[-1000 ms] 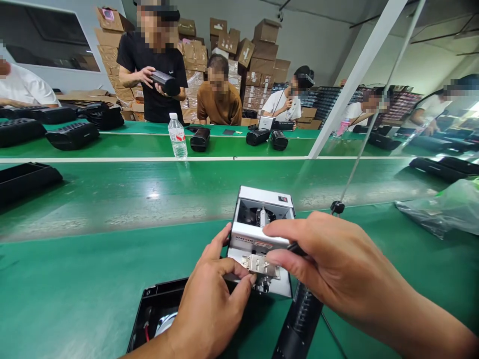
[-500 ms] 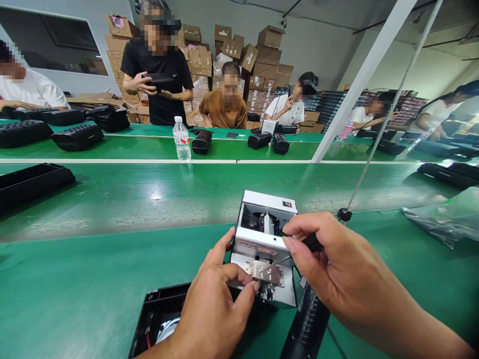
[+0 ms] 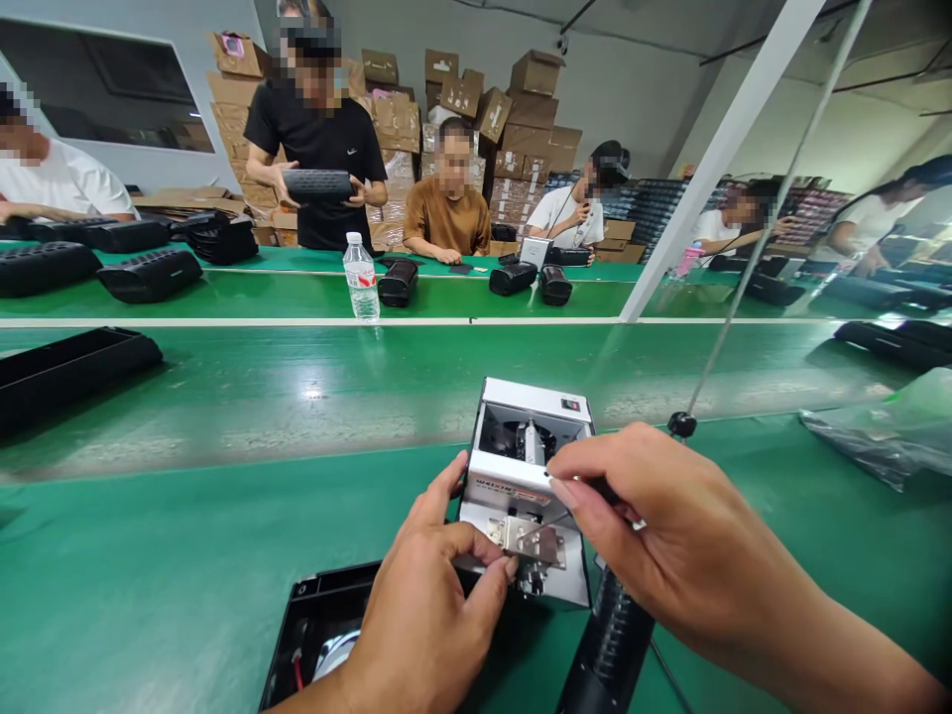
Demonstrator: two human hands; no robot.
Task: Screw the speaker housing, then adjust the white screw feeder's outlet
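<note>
A silver-grey screw feeder [image 3: 513, 476] with an open top stands on the green bench in front of me. My left hand [image 3: 446, 575] lies against its left side, with thumb and forefinger closed at the lower edge of the small metal bracket [image 3: 539, 542] on its front. What lies between those fingertips is hidden. My right hand [image 3: 654, 526] is closed around a dark-handled screwdriver, mostly covered by the fingers. Its thin shaft [image 3: 554, 520] slants down left to the bracket.
A black speaker housing [image 3: 297, 615] is at lower left, and a black electric driver [image 3: 614, 635] at lower right. A thin rod [image 3: 744, 278] slants above the bench. Beyond the belt are a water bottle [image 3: 362, 283], black speakers [image 3: 153, 276] and several co-workers. A plastic bag [image 3: 885, 431] lies right.
My right hand and the screwdriver have shifted slightly left; my left hand stays put. The standing co-worker has turned the black speaker, and the black housing on the belt has moved right.
</note>
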